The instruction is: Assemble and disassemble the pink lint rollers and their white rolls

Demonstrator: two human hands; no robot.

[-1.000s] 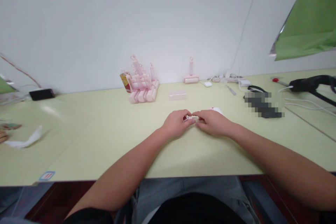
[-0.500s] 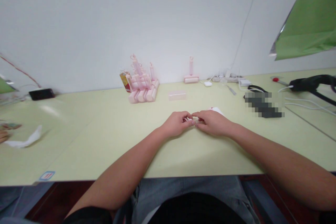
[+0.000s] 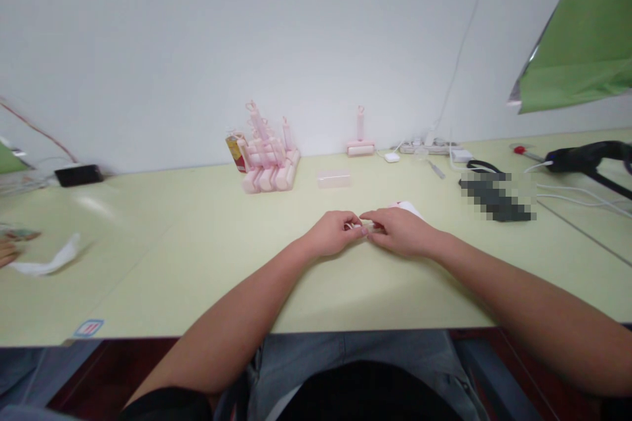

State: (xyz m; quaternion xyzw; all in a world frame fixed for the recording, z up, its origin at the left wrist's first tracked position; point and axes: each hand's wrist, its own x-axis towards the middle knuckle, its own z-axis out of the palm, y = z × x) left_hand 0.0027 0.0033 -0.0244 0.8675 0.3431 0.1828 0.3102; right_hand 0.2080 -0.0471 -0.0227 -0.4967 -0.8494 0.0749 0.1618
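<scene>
My left hand [image 3: 334, 233] and my right hand [image 3: 399, 230] meet fingertip to fingertip over the middle of the table. Both are closed in a pinch around a small, thin white piece [image 3: 352, 226], mostly hidden by the fingers, so its kind does not show. A white item with a bit of red [image 3: 409, 208] lies just behind my right hand, partly covered by it. Beyond my hands rests a clear pinkish plastic cover [image 3: 334, 179].
Pink lint rollers [image 3: 269, 158] are stacked against the wall, with another lint roller [image 3: 360, 135] standing to their right. A power strip [image 3: 427, 147], a knife-like tool [image 3: 436, 170] and black gear [image 3: 582, 159] with cables occupy the right. At left are a phone [image 3: 79, 175] and another person's hand [image 3: 6, 252].
My hands keep nearly the same pose, with only a slight shift of the fingers. The view has moved very slightly.
</scene>
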